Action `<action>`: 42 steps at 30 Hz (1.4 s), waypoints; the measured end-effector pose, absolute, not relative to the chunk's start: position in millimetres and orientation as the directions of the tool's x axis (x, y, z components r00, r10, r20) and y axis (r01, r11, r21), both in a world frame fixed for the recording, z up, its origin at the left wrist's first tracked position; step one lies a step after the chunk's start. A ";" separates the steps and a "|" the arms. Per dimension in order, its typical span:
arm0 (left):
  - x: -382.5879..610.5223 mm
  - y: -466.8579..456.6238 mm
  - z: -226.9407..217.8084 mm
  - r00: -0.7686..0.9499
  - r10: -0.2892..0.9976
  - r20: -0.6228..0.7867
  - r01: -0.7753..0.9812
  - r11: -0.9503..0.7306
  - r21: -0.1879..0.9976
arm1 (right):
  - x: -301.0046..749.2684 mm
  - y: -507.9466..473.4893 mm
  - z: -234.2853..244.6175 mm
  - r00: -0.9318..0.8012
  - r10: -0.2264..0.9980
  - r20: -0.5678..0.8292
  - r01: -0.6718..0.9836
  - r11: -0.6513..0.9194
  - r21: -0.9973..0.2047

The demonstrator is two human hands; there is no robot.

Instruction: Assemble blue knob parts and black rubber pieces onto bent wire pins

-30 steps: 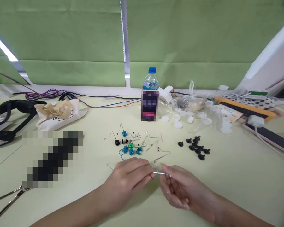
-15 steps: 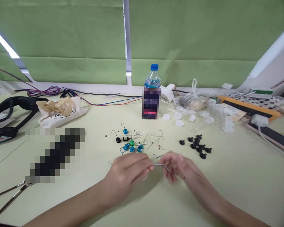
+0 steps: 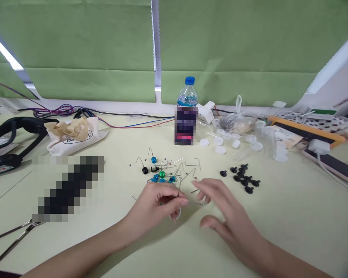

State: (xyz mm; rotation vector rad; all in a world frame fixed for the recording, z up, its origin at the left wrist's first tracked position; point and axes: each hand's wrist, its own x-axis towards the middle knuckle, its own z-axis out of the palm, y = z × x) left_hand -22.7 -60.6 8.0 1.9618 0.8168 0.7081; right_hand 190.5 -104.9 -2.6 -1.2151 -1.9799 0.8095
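Note:
My left hand (image 3: 165, 202) is pinched closed around a small piece, mostly covered by the fingers. A thin metal wire (image 3: 179, 187) rises from the grip, and part of a white ring (image 3: 178, 214) shows below it. From the fingertips a thin bent metal rod (image 3: 197, 203), like a small hex key, reaches right, blurred. My right hand (image 3: 227, 212) hovers by the rod's far end with thumb and fingers apart; whether a fingertip touches it I cannot tell. Behind them lie blue metal pieces (image 3: 172, 179), a green one (image 3: 161, 174), a black one (image 3: 145, 170) and several thin wires.
Several black knob-like pieces (image 3: 244, 178) lie to the right. Farther back are white caps (image 3: 220, 150), clear tubes and a bottle (image 3: 187, 102). At left are a cloth pouch (image 3: 78, 139), a black headset (image 3: 14, 158) and metal-handled tool (image 3: 23, 231), its upper part pixelated. Cables run behind.
My left hand has turned, so its thumb now shows and the wire points up. My right hand has opened wider, its thumb dropping away from the fingers.

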 end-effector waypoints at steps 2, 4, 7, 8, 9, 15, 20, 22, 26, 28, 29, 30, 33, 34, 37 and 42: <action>-27.5 -61.7 7.0 0.615 0.599 0.512 0.303 -0.779 0.548 | 186.1 -105.1 -2.7 -0.325 0.942 -0.089 0.271 0.003 -0.962; -31.3 -64.4 5.3 0.674 0.269 0.687 0.294 -0.952 0.085 | 182.0 -105.8 -3.8 -0.440 0.831 -0.341 0.089 -0.338 -0.937; -31.0 -69.1 2.3 0.727 0.045 0.686 0.234 -0.954 -0.186 | 181.0 -106.8 -5.9 -0.480 0.799 -0.362 0.124 -0.347 -0.930; -29.1 -70.4 1.5 0.718 0.110 0.687 0.232 -0.969 -0.087 | 182.7 -106.8 -6.4 -0.444 0.854 -0.269 0.212 -0.192 -0.958; -26.5 -71.4 0.8 0.702 0.244 0.669 0.243 -0.965 0.097 | 185.4 -106.7 -6.9 -0.422 0.898 -0.121 0.337 0.032 -0.941; -16.0 -68.0 2.3 0.697 0.717 -0.033 0.234 -0.183 0.955 | 199.5 -106.0 -9.6 -0.668 0.591 0.452 0.588 0.792 -0.168; -24.0 -65.7 4.1 0.615 0.618 0.490 0.291 -0.755 0.588 | 187.7 -104.0 -7.2 -0.337 0.940 -0.058 0.258 0.033 -0.966; -27.6 -66.5 1.1 0.644 0.324 0.692 0.290 -0.942 0.171 | 183.9 -102.5 -6.1 -0.414 0.847 -0.334 0.084 -0.330 -0.940; -28.5 -67.1 -4.7 0.708 0.133 0.693 0.238 -0.970 -0.057 | 183.1 -102.3 -6.5 -0.462 0.795 -0.394 0.109 -0.390 -0.914; -25.6 -67.2 -4.7 0.703 0.332 0.629 0.254 -0.943 0.214 | 186.8 -104.2 -7.9 -0.390 0.888 -0.246 0.340 -0.109 -0.934; -23.7 -67.2 -4.1 0.686 0.481 0.546 0.268 -0.864 0.425 | 190.1 -105.4 -8.6 -0.369 0.926 -0.083 0.488 0.117 -0.865; -21.8 -67.3 -3.3 0.666 0.623 0.410 0.267 -0.713 0.648 | 194.1 -106.6 -9.1 -0.402 0.907 0.123 0.614 0.367 -0.699; -17.5 -66.9 -0.9 0.702 0.701 -0.130 0.173 0.010 0.985 | 207.9 -109.4 -7.7 -0.719 0.480 0.502 0.597 0.797 0.094; -16.9 -66.5 -0.4 0.734 0.638 -0.232 0.144 0.189 0.971 | 211.3 -109.8 -6.4 -0.784 0.360 0.506 0.534 0.806 0.254; -17.4 -65.4 0.7 0.751 0.608 -0.258 0.133 0.243 0.961 | 211.9 -108.9 -2.4 -0.707 0.434 0.558 0.585 0.803 0.116; -22.5 -67.3 -0.4 0.634 0.588 0.502 0.316 -0.790 0.526 | 190.2 -102.4 -3.6 -0.376 0.915 -0.149 0.353 -0.008 -0.936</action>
